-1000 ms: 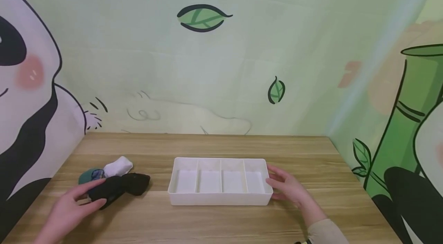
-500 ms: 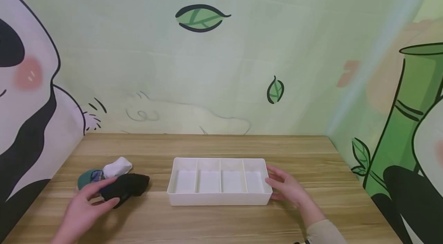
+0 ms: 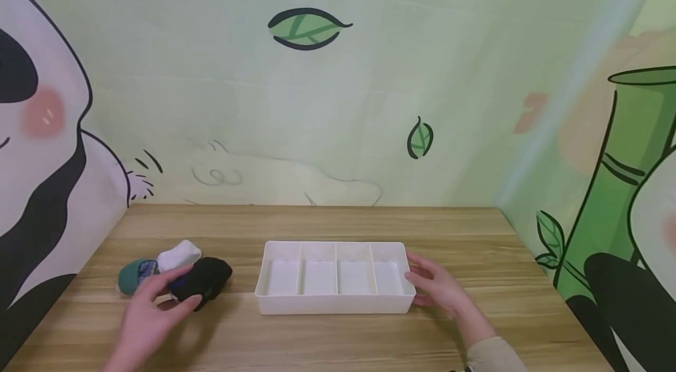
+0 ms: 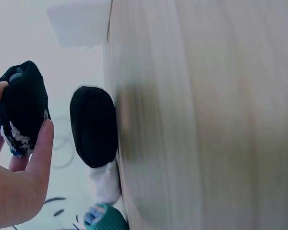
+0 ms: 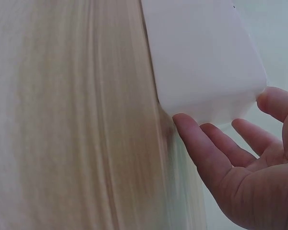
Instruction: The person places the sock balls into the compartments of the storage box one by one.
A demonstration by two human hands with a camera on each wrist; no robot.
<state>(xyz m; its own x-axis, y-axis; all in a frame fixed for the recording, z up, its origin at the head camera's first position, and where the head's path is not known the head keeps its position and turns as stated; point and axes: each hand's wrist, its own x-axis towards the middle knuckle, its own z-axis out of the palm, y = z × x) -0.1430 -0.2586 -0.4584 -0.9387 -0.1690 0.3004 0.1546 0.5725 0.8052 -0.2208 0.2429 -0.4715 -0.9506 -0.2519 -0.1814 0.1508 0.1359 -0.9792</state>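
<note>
My left hand point(image 3: 150, 313) pinches a rolled black sock point(image 4: 26, 105) with white and blue markings between thumb and fingers. In the left wrist view it is off the table. A second rolled black sock point(image 4: 93, 127) lies on the table; in the head view the two overlap. Beyond them lie a white rolled sock point(image 3: 179, 254) and a green one point(image 3: 132, 277) with a blue patterned part. My right hand point(image 3: 440, 287) touches the right end of a white divided box point(image 3: 333, 304), one fingertip at the rim and another near the bottom corner point(image 5: 170, 108).
The wooden table point(image 3: 317, 342) meets a printed cloth backdrop point(image 3: 338, 90) with leaves and pandas at its back and sides. The box stands at the middle of the table, its compartments bare, to the right of the socks.
My left hand moves right with the held black sock, away from the green sock, which shows more fully now. The right hand and the box stay in place.
</note>
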